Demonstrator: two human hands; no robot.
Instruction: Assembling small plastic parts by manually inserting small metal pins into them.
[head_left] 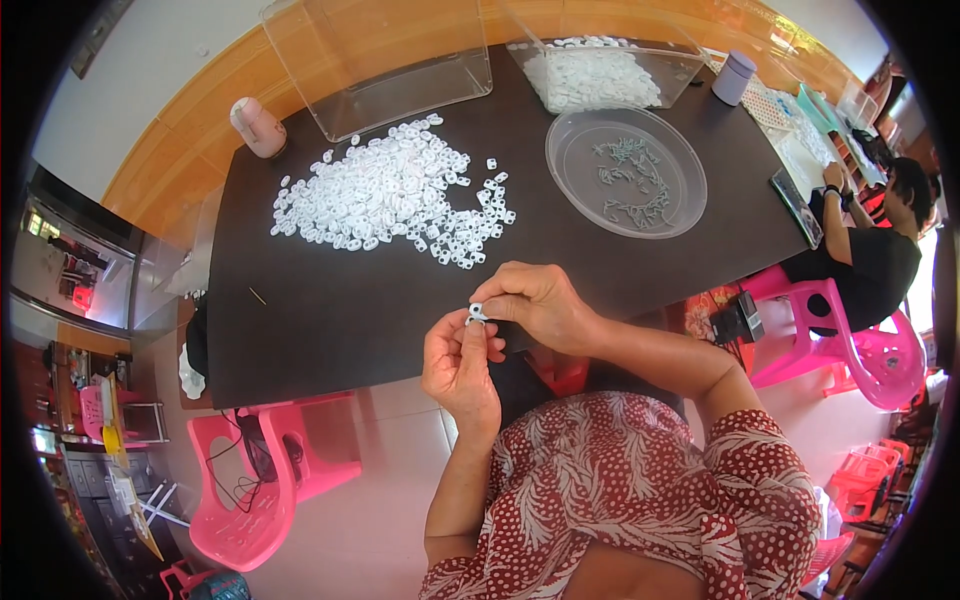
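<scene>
At the near edge of the dark table [330,330], we pinch one small white plastic piece [476,312] between both hands, our left hand [458,365] clamped on it from below and our right hand [540,305] closed over it from above and to the right. The piece sits at the fingertips of both hands, its long axis too small to tell, while the heap of white pieces [390,195] lies well apart, up the table and nearer our left hand, with the round clear tray [560,165] beyond our right

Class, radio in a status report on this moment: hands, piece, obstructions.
Both hands, left hand and right hand, pinch one small white plastic piece. White pile beyond on dark table. Nothing between.
</scene>
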